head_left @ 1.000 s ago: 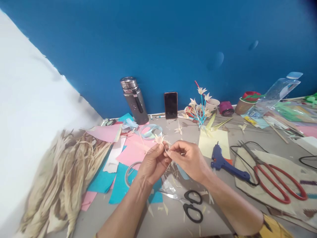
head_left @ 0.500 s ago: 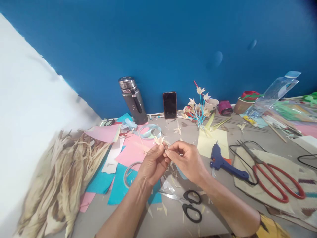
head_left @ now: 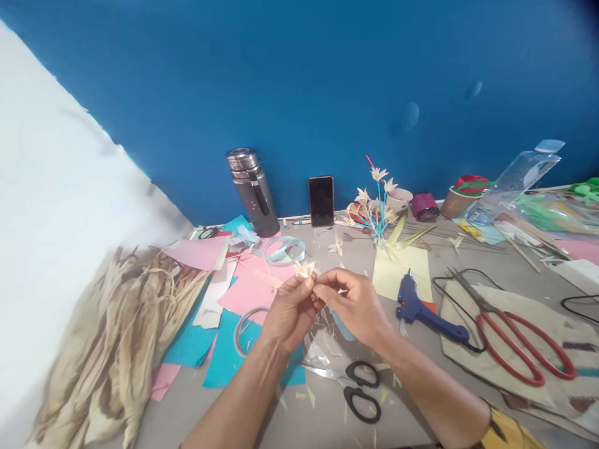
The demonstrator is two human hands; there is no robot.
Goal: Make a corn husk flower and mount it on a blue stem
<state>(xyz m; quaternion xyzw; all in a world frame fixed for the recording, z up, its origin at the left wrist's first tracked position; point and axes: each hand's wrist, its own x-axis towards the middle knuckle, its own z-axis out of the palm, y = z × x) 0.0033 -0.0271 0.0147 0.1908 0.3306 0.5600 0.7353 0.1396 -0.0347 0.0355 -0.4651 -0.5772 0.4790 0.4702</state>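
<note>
My left hand [head_left: 290, 310] and my right hand [head_left: 353, 302] meet above the table's middle, fingertips pinched together. Between them sits a small cream husk flower [head_left: 305, 269], its petals sticking up above my left thumb. Both hands are closed on it. Below the hands lie black-handled scissors [head_left: 355, 390] and scraps of blue and pink paper [head_left: 243, 293]. A roll of clear tape [head_left: 246, 324] lies just under my left wrist.
Dried corn husks [head_left: 116, 337] are heaped at the left. A blue glue gun [head_left: 423, 308] and red-handled shears [head_left: 515, 340] lie to the right. At the blue wall stand a flask [head_left: 253, 190], a phone [head_left: 321, 199], finished flowers on blue stems [head_left: 377, 202] and cups [head_left: 461, 199].
My hands stay pinched on the flower and have barely shifted; the view moved slightly.
</note>
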